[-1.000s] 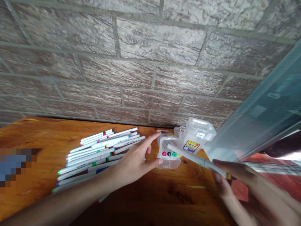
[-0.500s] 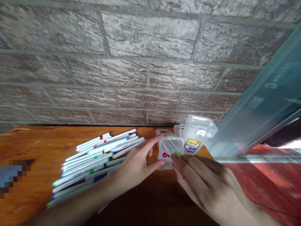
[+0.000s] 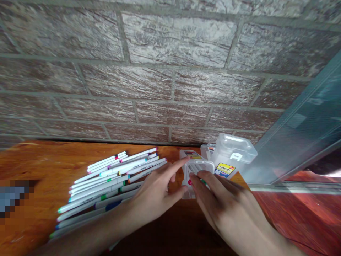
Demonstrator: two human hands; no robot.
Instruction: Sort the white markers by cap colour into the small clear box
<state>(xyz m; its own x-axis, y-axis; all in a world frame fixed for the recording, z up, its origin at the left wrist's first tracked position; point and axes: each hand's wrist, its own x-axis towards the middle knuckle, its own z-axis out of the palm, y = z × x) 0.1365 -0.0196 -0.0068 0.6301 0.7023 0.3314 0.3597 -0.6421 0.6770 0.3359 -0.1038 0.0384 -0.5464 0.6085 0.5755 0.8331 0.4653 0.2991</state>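
Observation:
A small clear plastic marker case (image 3: 209,164) stands open near the wall, with several white markers (image 3: 197,166) inside it. My left hand (image 3: 160,186) holds it at its left side, with index finger and thumb spread along the case and the other fingers curled. Over the front of the case is my right hand (image 3: 226,204), its thumb and fingers pinched at the marker ends. A red end and a green one show beside the fingertips; the fingers partly hide the rest. Left of the hands, many white markers with coloured caps (image 3: 133,166) lie side by side.
A taller translucent box (image 3: 237,145) with a yellow label stands right of the case, with another clear container (image 3: 206,151) partly behind it. The wooden tabletop (image 3: 45,160) meets a brick wall (image 3: 149,85). A glass panel (image 3: 290,131) rises at the right.
My right hand has moved further over the case, and its fingertips reach deeper at the marker ends. My left hand keeps its place at the case. The whole view has shifted slightly.

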